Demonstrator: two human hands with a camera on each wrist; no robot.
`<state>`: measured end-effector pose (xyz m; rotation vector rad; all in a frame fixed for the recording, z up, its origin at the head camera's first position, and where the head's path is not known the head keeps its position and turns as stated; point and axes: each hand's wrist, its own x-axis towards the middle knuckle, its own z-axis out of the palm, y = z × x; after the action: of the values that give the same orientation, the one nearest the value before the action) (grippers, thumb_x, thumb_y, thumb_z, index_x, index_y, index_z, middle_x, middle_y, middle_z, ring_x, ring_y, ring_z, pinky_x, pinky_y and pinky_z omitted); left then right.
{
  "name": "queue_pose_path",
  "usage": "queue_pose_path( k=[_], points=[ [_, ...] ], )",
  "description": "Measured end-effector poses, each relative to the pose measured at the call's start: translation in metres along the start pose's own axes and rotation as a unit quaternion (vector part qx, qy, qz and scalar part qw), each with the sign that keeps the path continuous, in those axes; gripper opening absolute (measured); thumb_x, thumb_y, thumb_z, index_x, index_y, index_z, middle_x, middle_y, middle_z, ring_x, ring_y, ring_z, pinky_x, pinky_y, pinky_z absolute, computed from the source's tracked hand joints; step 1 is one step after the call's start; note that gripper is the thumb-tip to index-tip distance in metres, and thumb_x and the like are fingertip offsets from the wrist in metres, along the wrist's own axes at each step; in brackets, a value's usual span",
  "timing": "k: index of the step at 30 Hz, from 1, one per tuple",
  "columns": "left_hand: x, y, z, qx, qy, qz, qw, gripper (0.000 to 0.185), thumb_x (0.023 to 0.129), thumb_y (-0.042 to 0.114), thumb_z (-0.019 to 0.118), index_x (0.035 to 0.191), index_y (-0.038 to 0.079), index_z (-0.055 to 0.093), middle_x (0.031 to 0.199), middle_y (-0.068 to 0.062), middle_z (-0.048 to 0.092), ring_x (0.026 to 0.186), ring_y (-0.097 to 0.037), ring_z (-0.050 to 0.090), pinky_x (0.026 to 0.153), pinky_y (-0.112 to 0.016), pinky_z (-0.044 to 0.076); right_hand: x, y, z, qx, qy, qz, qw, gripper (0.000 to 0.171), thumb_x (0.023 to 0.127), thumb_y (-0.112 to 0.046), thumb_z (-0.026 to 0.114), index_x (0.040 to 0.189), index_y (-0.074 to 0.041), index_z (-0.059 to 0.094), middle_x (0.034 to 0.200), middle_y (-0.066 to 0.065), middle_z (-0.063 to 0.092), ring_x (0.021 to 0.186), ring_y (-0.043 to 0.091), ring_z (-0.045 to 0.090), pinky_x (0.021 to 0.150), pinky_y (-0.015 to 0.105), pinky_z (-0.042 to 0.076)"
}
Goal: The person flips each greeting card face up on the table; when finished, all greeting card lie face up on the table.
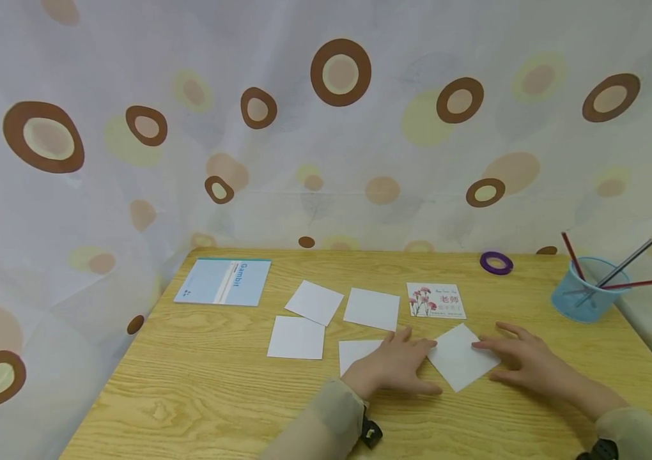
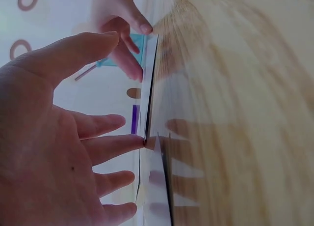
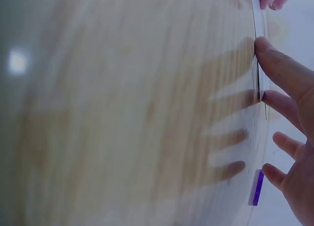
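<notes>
Head view: L hand (image 1: 397, 362) & R hand (image 1: 524, 364) apart, unclenched, touching opp. sides of white card (image 1: 461, 359); prob. best w/ light, even pressure, card flat.

You sat right in a desk-work corner, home or office unclear: wood-grain tabletop (image 1: 176, 383), pencils (image 1: 573, 257) in a blue cup (image 1: 576, 305), white cards (image 1: 461, 359), circle-patterned sheeting (image 1: 280, 160) all round
</notes>
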<state>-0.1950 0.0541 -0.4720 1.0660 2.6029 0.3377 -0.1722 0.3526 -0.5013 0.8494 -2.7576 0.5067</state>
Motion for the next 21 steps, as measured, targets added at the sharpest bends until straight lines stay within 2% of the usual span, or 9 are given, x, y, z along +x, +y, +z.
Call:
queue_pose_path(
  k=[6, 12, 21],
  points=[
    [0.003, -0.001, 0.001, -0.002, -0.008, 0.009, 0.9999, 0.082, 0.087, 0.062, 0.062, 0.155, 0.024, 0.035, 0.157, 0.014, 0.037, 0.151, -0.026, 0.023, 0.121, -0.049, 0.025, 0.006, -0.006, -0.001, -0.003, 0.005, -0.020, 1.000, 0.047, 0.068, -0.024, 0.089, 0.113, -0.023, 0.075, 0.111, -0.001, 0.075, 0.114, 0.045, 0.054, 0.079, 0.069, 0.047],
    [0.003, -0.002, 0.003, 0.028, -0.003, 0.012, 0.9995, 0.081, 0.086, 0.055, 0.069, 0.153, 0.025, 0.037, 0.155, 0.015, 0.040, 0.151, -0.023, 0.024, 0.122, -0.046, 0.024, 0.010, -0.009, -0.001, -0.003, -0.011, -0.023, 1.000, 0.045, 0.069, -0.025, 0.089, 0.111, -0.021, 0.076, 0.108, -0.001, 0.075, 0.112, 0.045, 0.059, 0.080, 0.064, 0.051],
    [0.003, 0.001, 0.002, 0.086, 0.035, 0.006, 0.9957, 0.073, 0.084, 0.046, 0.076, 0.148, 0.026, 0.046, 0.145, 0.016, 0.053, 0.146, -0.023, 0.036, 0.118, -0.046, 0.032, 0.010, -0.012, -0.004, 0.049, -0.043, 0.019, 0.998, 0.046, 0.071, -0.018, 0.087, 0.115, -0.019, 0.075, 0.119, 0.018, 0.069, 0.114, 0.050, 0.057, 0.082, 0.064, 0.051]
  ],
)
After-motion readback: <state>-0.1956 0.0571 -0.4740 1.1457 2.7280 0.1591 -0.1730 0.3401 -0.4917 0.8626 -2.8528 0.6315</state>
